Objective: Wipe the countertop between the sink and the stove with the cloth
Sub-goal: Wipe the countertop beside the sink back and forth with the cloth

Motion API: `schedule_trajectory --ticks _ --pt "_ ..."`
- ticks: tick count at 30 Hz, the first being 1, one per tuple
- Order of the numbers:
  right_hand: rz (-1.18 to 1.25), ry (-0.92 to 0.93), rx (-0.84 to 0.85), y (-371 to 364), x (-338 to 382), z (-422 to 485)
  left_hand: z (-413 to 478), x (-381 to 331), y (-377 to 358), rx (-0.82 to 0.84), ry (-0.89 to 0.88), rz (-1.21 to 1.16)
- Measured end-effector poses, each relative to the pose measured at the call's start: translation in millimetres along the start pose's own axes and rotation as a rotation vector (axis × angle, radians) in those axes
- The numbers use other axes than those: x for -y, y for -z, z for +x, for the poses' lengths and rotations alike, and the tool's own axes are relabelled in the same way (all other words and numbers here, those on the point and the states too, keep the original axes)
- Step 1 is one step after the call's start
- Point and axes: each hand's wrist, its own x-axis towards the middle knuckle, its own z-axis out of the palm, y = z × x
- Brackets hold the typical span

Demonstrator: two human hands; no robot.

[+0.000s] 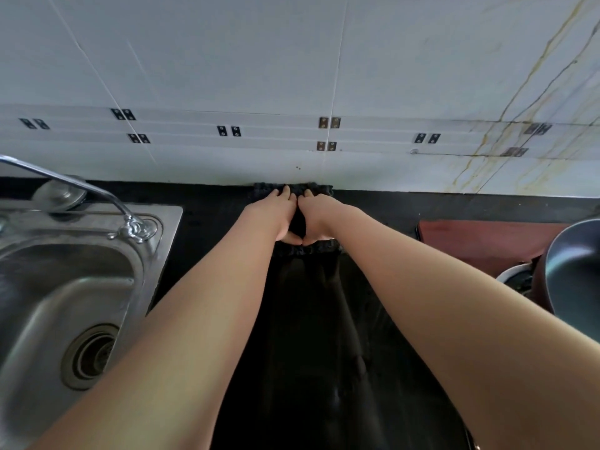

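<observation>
The left hand (276, 216) and right hand (316, 219) lie flat, palms down and fingers extended, side by side with thumbs touching, pressing on the cloth (321, 190). The cloth lies under both hands at the rear of the bench (207, 222), its far edge against the tiled wall (292, 76). It is dark and textured, with a bunched near edge. The sink (65, 287) and faucet (97, 193) sit left; a pan (574, 271) on the stove (480, 241) sits right
</observation>
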Motion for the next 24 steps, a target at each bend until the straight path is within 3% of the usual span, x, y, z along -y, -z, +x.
schedule_trajectory --ticks 10,24 --pt "0.057 0.007 -0.015 -5 -15 -11 -1 -13 -1 -0.011 -0.023 -0.002" --pt "-0.141 -0.032 0.034 3 -23 -20 9 -40 -8 0.008 -0.016 -0.085"
